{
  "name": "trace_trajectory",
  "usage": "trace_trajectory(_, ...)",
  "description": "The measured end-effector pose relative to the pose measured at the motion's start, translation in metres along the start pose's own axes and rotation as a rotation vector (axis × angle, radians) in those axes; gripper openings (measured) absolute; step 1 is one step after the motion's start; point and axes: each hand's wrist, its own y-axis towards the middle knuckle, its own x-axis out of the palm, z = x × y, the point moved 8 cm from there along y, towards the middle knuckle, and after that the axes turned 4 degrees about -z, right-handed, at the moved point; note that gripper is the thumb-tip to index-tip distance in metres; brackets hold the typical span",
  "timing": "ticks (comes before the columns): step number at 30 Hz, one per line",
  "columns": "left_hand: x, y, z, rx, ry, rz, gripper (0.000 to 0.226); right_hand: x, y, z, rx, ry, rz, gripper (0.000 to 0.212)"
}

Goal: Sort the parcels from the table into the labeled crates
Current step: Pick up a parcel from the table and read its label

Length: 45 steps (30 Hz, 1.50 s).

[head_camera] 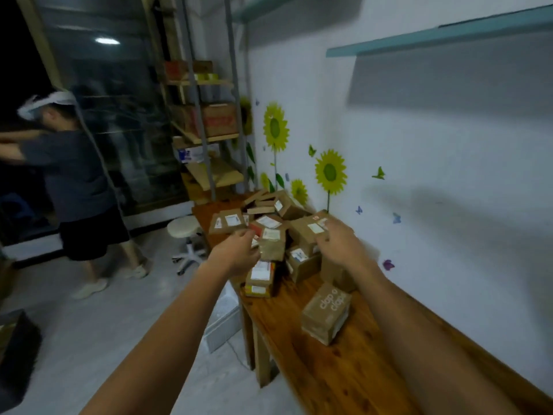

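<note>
1. Dim indoor light; the far left is nearly black.
2. A ceiling lamp glares as a reflection in the glass door [113, 115].
3. Soft shadows fall on the white wall [449, 145] under the shelves.
4. Wide-angle bending curves the edges; the whole frame is soft with motion blur.

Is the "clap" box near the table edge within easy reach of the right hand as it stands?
Probably yes. The clap box stands apart from the pile, nearer the person than the right hand, with bare table around it and nothing on top. The hand would only need to pull back.
</note>
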Motion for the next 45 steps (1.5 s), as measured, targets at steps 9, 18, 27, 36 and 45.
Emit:
trace_trajectory(9,0.119,0.176,0.01,0.221,-0.026,-0.317,0.054,0.068,0.082,0.109,0.382,0.126,0.095,0.034)
trace_trajectory(18,0.295,0.257,0.056,0.306,-0.053,-0.715,0.066,0.208,0.09,0.262,0.841,0.33,-0.017,0.062)
trace_trajectory(27,0.378,0.272,0.073,0.273,-0.207,-1.009,0.061,0.275,0.081,0.275,1.085,0.583,0.01,0.063)
trace_trajectory(36,0.381,0.264,0.061,0.039,-0.593,-1.206,0.068,0.277,0.07,0.229,1.299,0.613,0.283,0.042)
trace_trajectory(45,0.276,0.242,0.076,0.207,-1.066,-1.273,0.091,0.165,0.065,0.088,0.99,0.23,0.783,0.027)
